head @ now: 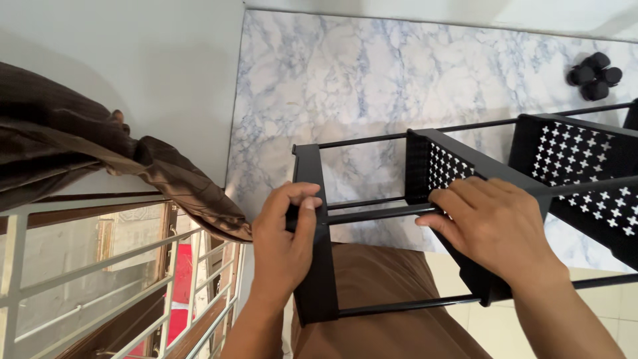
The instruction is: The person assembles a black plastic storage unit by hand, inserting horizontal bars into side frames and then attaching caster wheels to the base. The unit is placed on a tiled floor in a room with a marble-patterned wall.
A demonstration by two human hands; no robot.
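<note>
Head view: the left hand (284, 233) grips the end panel of the black metal shelf rack (312, 219), lying across the lap; the right hand (488, 223) rests on its perforated basket (442, 166), apparently grasping. Black caster wheels (593, 72) sit well apart.

Home interior: white-and-blue marble-patterned floor (372, 73), plain white wall (166, 60), brown draped fabric curtain (100, 159) beside white metal window grille (100, 272), cream floor tiles (598, 306) at edge.
</note>
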